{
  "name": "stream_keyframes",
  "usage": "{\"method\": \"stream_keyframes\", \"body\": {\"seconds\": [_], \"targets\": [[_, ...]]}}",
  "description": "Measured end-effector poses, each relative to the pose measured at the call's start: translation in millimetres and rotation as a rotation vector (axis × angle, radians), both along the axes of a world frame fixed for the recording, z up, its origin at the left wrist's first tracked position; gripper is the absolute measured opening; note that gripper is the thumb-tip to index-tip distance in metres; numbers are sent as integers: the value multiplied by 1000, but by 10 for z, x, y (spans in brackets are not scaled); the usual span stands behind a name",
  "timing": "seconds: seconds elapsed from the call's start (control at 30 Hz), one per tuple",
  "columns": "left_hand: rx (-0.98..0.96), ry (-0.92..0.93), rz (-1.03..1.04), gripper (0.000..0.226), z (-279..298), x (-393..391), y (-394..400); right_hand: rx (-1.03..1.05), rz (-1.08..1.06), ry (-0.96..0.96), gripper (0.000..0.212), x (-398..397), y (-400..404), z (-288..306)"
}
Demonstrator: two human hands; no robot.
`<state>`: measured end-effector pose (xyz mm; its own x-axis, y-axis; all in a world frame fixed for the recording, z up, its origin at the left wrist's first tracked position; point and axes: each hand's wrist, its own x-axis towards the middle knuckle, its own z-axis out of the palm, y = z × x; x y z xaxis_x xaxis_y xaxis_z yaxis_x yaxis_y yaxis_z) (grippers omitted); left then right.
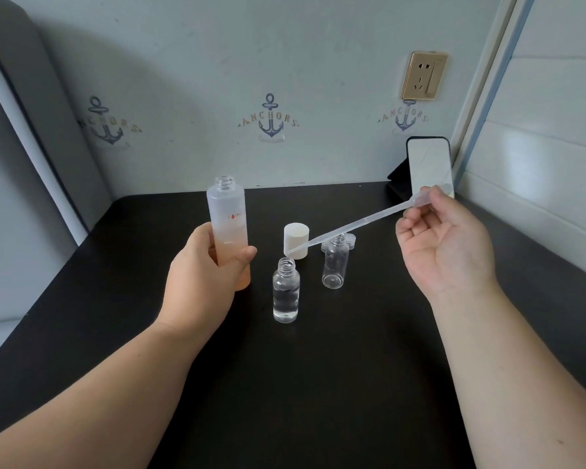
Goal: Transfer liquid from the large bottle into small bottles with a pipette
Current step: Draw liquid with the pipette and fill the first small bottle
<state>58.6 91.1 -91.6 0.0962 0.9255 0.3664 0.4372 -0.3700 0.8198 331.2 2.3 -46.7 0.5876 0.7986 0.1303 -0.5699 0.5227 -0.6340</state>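
Your left hand [203, 269] grips the uncapped frosted large bottle [229, 231] upright. Your right hand [449, 245] pinches a plastic pipette [359, 225] by its bulb, tip above 1 of 2 small bottles [286, 291] standing between your hands.

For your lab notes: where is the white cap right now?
In the head view the white cap stands on the black table near its middle, just behind the nearer small bottle, with the pipette tip in front of it.
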Motion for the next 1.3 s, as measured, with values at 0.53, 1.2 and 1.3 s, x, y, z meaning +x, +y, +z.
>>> {"method": "stream_keyframes", "body": {"seconds": [0.53, 1.2, 1.3], "targets": [[385, -201, -10, 34, 123, -150, -247, -16, 2, -49, 7, -21, 7, 1], [131, 414, -492, 31, 107, 21, -316, -4, 8, -71, 14, 0, 16, -10], [134, 418, -493, 33, 109, 18, -318, -3, 5, -71, 14, -7, 11, -1]]}}
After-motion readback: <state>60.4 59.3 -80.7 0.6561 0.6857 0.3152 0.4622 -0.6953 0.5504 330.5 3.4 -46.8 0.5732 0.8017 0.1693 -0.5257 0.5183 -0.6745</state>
